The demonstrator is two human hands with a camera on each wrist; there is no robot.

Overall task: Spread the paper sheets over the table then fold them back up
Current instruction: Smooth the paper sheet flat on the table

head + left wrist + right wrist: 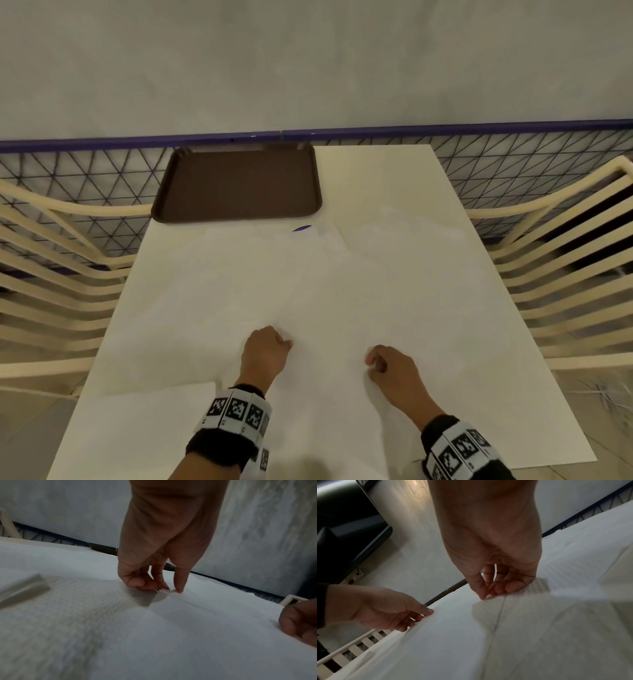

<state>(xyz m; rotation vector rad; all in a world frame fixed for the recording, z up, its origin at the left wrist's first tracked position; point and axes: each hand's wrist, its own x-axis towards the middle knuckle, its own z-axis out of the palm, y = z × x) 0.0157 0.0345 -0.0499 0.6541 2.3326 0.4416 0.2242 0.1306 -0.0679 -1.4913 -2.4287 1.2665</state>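
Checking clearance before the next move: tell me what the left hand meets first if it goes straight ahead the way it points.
Probably only white paper sheet ahead of the left hand; beyond that, the dark brown plastic tray, though depth is unclear.

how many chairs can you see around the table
2. One chair stands at the table's left side, the other chair at its right side. Any nearer ones would be out of view.

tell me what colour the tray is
Dark brown; the tray at the table's far edge shows best in the head view.
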